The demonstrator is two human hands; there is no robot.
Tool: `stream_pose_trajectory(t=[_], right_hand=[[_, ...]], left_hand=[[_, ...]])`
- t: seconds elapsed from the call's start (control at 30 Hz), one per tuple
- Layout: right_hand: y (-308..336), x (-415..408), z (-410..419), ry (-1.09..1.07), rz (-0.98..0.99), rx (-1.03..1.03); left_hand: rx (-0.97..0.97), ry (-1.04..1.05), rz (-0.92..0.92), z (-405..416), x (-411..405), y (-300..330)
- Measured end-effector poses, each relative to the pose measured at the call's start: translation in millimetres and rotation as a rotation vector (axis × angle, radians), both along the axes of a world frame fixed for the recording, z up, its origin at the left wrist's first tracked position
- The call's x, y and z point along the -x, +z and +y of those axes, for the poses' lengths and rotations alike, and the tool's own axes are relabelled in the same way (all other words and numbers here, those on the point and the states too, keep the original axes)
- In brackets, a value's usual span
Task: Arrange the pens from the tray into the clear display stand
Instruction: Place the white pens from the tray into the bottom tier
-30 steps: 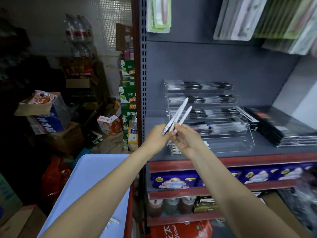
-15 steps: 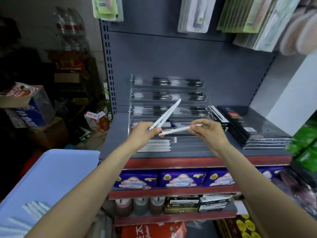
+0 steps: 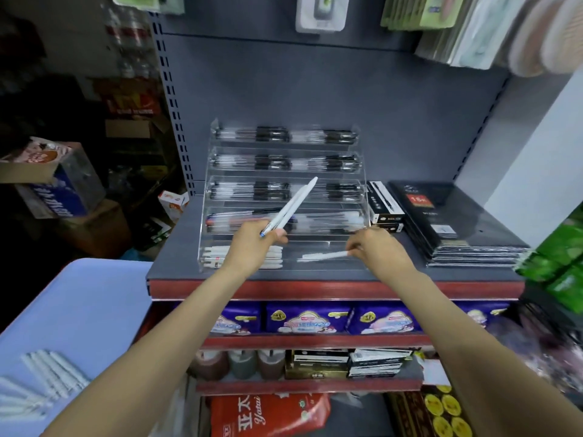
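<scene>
Placement wanted care: right hand (image 3: 378, 250) pinched one slim white plastic pen (image 3: 325, 256) low in the clear acrylic tiered stand's (image 3: 362, 171) front trough; laying it level beside its neighbours seemed best, while left hand (image 3: 257, 239) gripped two more white pens (image 3: 291, 208).

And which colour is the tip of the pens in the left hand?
Blue, on white pens the left hand holds; the head view shows it.

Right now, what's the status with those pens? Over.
Left hand grips two white pens. Right hand lays one pen in the clear stand's bottom row. Nothing blocking.
</scene>
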State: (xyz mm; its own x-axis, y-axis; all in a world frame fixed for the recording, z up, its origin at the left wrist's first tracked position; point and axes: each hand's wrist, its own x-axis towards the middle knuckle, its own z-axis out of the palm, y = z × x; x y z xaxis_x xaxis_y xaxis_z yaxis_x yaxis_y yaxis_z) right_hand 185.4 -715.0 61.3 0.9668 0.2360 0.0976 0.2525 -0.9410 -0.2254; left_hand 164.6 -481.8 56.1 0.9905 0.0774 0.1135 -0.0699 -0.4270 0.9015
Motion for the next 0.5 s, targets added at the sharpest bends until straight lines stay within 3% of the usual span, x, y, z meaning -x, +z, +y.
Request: stream_pose_trajectory(t=[0.13,0.5], right_hand=[[3.7,1.6,1.4,0.057,0.018,0.172],[-1.8,-6.6,7.7,0.136,0.106,0.224]], left_hand=[[-0.042,-0.014,-0.013,0.2,3.1,4.2],[-0.015,-0.008,-0.043,3.7,15.3,8.0]])
